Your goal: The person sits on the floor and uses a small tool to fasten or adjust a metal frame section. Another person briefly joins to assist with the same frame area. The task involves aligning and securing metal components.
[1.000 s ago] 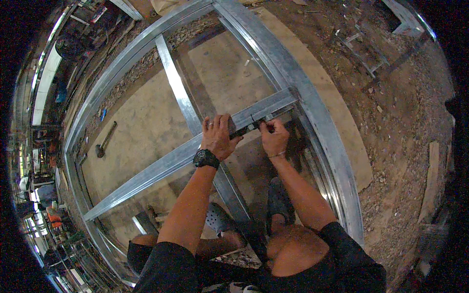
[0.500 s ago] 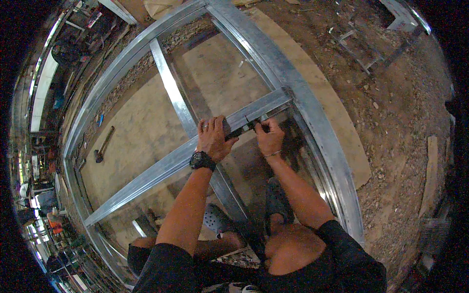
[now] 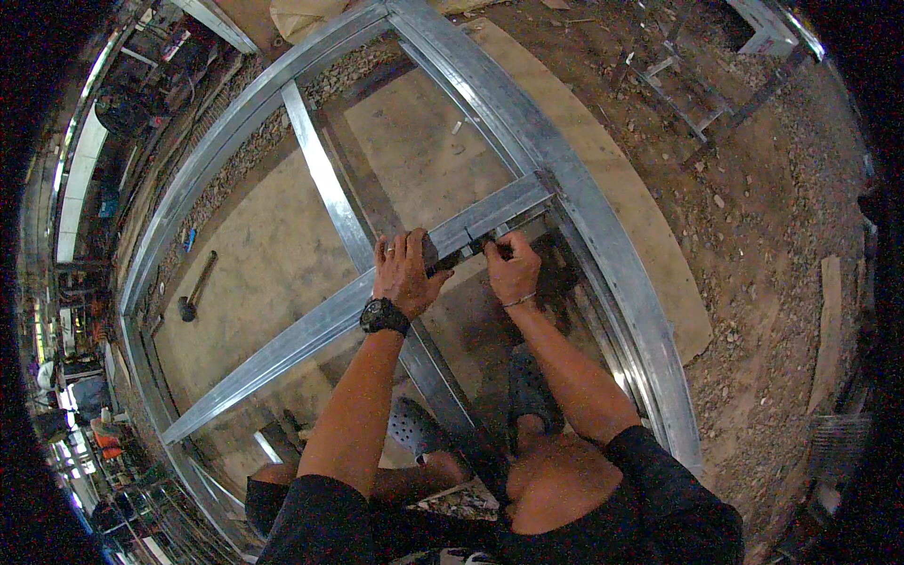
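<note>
My left hand [image 3: 405, 273], with a black watch and a ring, lies over a silver metal crossbar [image 3: 292, 331], fingers on top and thumb along the near side. A dark tool with a pale section [image 3: 454, 259] runs along that side between my hands; its kind is unclear. My right hand [image 3: 515, 268] is closed in a pinch at the crossbar's near side, close to its right end. Something small and dark [image 3: 488, 246] sits at those fingertips, mostly hidden. A thin dark line crosses the crossbar's top just beyond it.
The crossbar belongs to a large metal frame [image 3: 603, 254] around me. Another bar [image 3: 325, 184] crosses it. A mallet [image 3: 196, 287] lies on the board [image 3: 254, 254] at left. Small metal stands [image 3: 692, 94] are at the far right. My feet in clogs [image 3: 414, 426] are inside the frame.
The view has shifted slightly, so the frame appears a little to the left. Both hands keep their places on the crossbar; my right fingers have moved only slightly.
</note>
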`<state>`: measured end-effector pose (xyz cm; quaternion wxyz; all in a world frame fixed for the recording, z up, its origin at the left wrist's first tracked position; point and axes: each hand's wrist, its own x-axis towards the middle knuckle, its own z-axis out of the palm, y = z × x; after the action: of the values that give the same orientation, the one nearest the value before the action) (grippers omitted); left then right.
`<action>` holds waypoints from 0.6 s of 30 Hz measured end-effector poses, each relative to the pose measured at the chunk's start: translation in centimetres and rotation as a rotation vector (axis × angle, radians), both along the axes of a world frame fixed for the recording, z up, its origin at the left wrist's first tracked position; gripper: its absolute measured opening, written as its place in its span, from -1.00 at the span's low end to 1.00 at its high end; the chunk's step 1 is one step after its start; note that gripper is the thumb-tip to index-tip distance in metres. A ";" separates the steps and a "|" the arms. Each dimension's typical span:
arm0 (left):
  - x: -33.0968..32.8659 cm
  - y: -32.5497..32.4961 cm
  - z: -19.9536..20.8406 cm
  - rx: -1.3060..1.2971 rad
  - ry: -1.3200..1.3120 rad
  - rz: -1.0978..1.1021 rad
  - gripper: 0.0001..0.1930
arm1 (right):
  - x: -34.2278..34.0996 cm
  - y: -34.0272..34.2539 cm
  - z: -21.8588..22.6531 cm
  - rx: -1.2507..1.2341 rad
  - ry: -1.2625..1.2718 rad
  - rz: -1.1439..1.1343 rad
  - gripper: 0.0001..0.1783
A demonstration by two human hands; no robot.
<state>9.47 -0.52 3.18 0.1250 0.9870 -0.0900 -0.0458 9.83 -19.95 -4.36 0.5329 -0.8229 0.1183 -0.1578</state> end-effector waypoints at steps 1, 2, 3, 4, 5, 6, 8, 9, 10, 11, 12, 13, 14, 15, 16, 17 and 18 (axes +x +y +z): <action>0.0 0.1 0.0 0.000 0.004 0.007 -0.12 | 0.0 0.1 0.1 -0.002 0.011 0.004 -0.79; -0.1 0.1 0.1 -0.002 0.002 0.009 -0.12 | 0.0 0.2 0.2 -0.003 0.021 0.007 -0.79; -0.1 0.2 0.1 -0.003 -0.001 0.010 -0.12 | -0.1 0.2 0.2 -0.005 0.032 0.011 -0.79; 0.0 0.1 0.1 -0.008 -0.004 0.008 -0.12 | -0.1 0.2 0.0 -0.005 0.016 0.007 -0.79; 0.0 -0.1 0.2 -0.009 -0.003 0.006 -0.12 | -0.1 0.1 -0.3 -0.006 0.001 0.003 -0.78; 0.0 -0.2 0.2 -0.011 -0.001 0.003 -0.11 | -0.1 0.0 -0.5 -0.006 -0.015 -0.001 -0.78; -0.1 0.0 0.1 -0.005 -0.005 0.001 -0.11 | -0.1 0.2 -0.2 0.023 0.008 0.001 -0.78; -0.1 0.1 0.0 0.000 -0.011 -0.003 -0.11 | -0.1 0.3 -0.1 0.037 0.019 0.001 -0.78; -0.1 0.2 -0.1 0.004 -0.019 -0.008 -0.11 | -0.1 0.3 -0.1 0.031 0.009 0.000 -0.77; -0.1 0.2 -0.1 -0.010 -0.017 -0.005 -0.12 | -0.1 0.3 -0.2 0.024 -0.001 -0.002 -0.77; 0.0 0.2 -0.2 -0.024 -0.015 -0.003 -0.12 | 0.0 0.2 -0.3 0.018 -0.011 -0.003 -0.77; 0.0 0.2 -0.1 -0.038 -0.013 0.001 -0.12 | 0.0 0.2 -0.1 0.018 0.002 0.003 -0.77; 0.0 0.2 0.1 -0.028 -0.004 0.003 -0.12 | -0.1 0.2 0.1 0.018 0.014 0.008 -0.77; -0.1 0.1 0.2 -0.019 0.005 0.004 -0.12 | -0.1 0.2 0.2 0.018 0.027 0.014 -0.77; 0.0 0.0 0.4 -0.010 0.012 0.005 -0.12 | -0.1 0.2 0.2 0.033 0.028 0.014 -0.78; 0.0 -0.1 0.4 -0.010 0.017 0.006 -0.12 | -0.1 0.1 0.1 0.049 0.028 0.014 -0.78; 0.1 -0.1 0.4 -0.011 0.022 0.008 -0.13 | -0.1 0.1 0.1 0.065 0.029 0.014 -0.78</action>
<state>9.60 -0.65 3.56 0.1315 0.9861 -0.0851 -0.0557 9.73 -19.90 -4.26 0.5585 -0.8082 0.1254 -0.1385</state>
